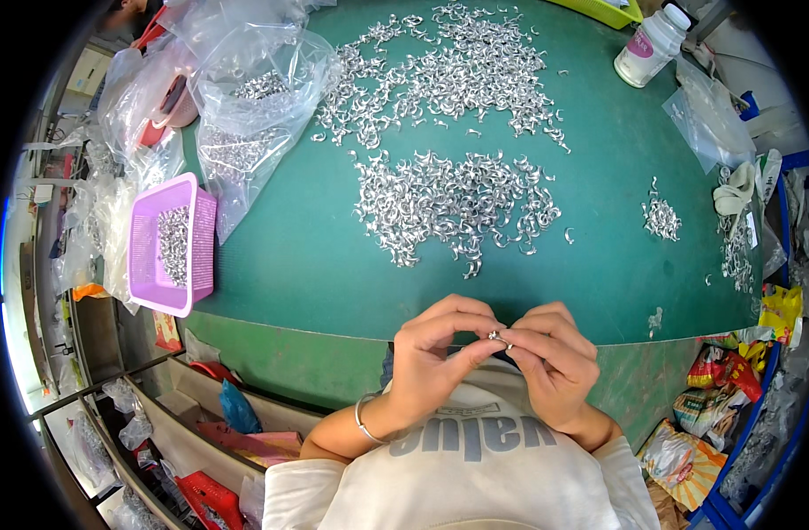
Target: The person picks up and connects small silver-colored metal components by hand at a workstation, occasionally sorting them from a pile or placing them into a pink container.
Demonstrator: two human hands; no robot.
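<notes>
Just off the table's front edge, my left hand and my right hand meet fingertip to fingertip. Between them is a small shiny silver metal piece, pinched by thumb and index finger on each side. Whether it is one piece or two joined is too small to tell. Beyond the hands, a heap of small curved silver metal pieces lies on the green tabletop. Farther back spreads a larger heap of similar pieces.
At the left edge stands a purple plastic basket with small metal parts inside. Behind it are clear plastic bags of parts. On the right lie a small pile of pieces and, farther back, a white bottle. Open drawers sit lower left.
</notes>
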